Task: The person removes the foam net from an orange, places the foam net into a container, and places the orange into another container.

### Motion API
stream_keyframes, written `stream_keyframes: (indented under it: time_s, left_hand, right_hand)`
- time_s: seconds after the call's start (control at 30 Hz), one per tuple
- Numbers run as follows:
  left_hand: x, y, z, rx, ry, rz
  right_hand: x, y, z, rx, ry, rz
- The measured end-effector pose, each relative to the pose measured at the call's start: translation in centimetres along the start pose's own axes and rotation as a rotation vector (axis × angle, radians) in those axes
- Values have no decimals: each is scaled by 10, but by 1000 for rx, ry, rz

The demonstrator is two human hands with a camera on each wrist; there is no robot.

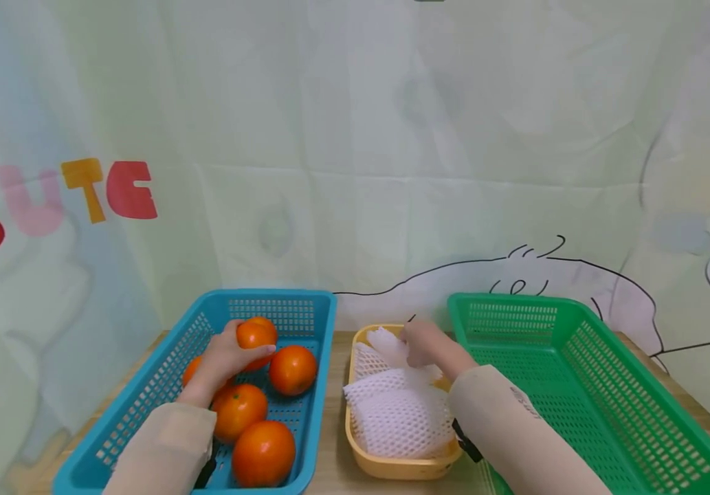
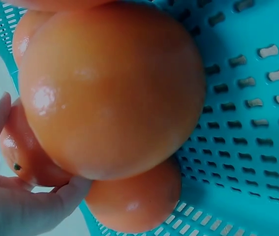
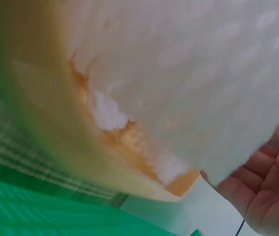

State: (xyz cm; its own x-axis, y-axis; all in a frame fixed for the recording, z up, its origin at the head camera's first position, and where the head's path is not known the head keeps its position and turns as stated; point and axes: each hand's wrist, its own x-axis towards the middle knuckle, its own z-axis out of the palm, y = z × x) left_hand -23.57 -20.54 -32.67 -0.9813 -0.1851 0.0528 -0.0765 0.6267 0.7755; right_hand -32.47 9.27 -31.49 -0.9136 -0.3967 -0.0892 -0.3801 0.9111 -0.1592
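Note:
In the head view my left hand [image 1: 226, 357] grips an orange [image 1: 257, 335] at the far part of the blue basket [image 1: 325, 385]. Its thumb and fingers curve round the fruit [image 2: 28, 147] in the left wrist view too. Several other oranges [image 1: 264, 454] lie in the same basket, one partly hidden behind my forearm. At the far end of the small yellow basket [image 1: 399, 469], my right hand [image 1: 425, 347] pinches a white foam net sleeve [image 1: 392, 347]. More foam net sleeves [image 1: 401, 419] are piled below it. In the right wrist view the fingers [image 3: 245, 189] touch the sleeve's edge.
A green basket [image 1: 515, 357] stands on the right, with my right forearm over its near left part. All three baskets sit side by side on a wooden table [image 1: 333, 430]. Behind them hangs a printed cloth [image 1: 367, 158] with letters and line drawings.

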Motion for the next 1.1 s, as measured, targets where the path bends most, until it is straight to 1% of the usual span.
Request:
stream_keyframes:
  time_s: [0.07, 0.17, 0.37, 0.47, 0.6, 0.67, 0.8, 0.93, 1.1]
  left_hand:
    - [0, 0, 0, -36, -8, -14]
    - [1, 0, -1, -74, -16, -39]
    - [4, 0, -1, -84, -11, -70]
    - [5, 0, -2, -88, -17, -85]
    - [6, 0, -3, -78, -25, -94]
    - [7, 0, -4, -68, -26, -98]
    - [7, 0, -6, -66, -28, -99]
    - [7, -1, -10, -62, -63, -102]
    - [7, 2, -21, -18, -108, -115]
  right_hand:
    - [-1, 1, -3, 34, -7, 9]
    - [-3, 2, -11, 82, 17, 35]
    - [-6, 1, -24, 106, 36, 102]
    - [-8, 0, -29, 113, 55, 117]
    - [-10, -3, -37, 149, 88, 97]
    - [-12, -5, -43, 185, 99, 87]
    - [-16, -10, -55, 226, 104, 69]
    - [-23, -10, -69, 228, 100, 36]
    - [-32, -1, -83, 198, 103, -23]
